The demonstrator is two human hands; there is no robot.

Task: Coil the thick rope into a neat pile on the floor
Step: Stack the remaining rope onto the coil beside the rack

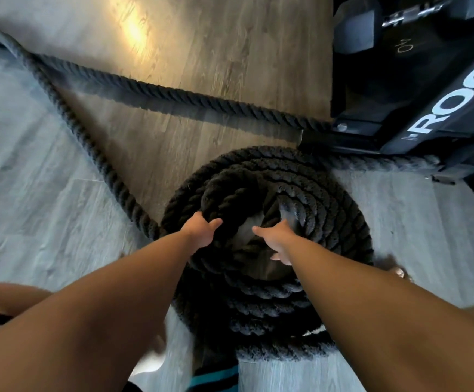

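The rope [329,222] is piled in a round coil on the floor [32,165], just below a black rack [428,108]. An inner top turn, on the coil's left side, is grasped by the left hand [202,232], with the fingers curled over it. The right hand [277,240] is held over the coil's hollow middle, thumb and fingers spread, nothing gripped. One loose run is led from the coil's left edge toward the upper left; another is stretched from there across to the rack.
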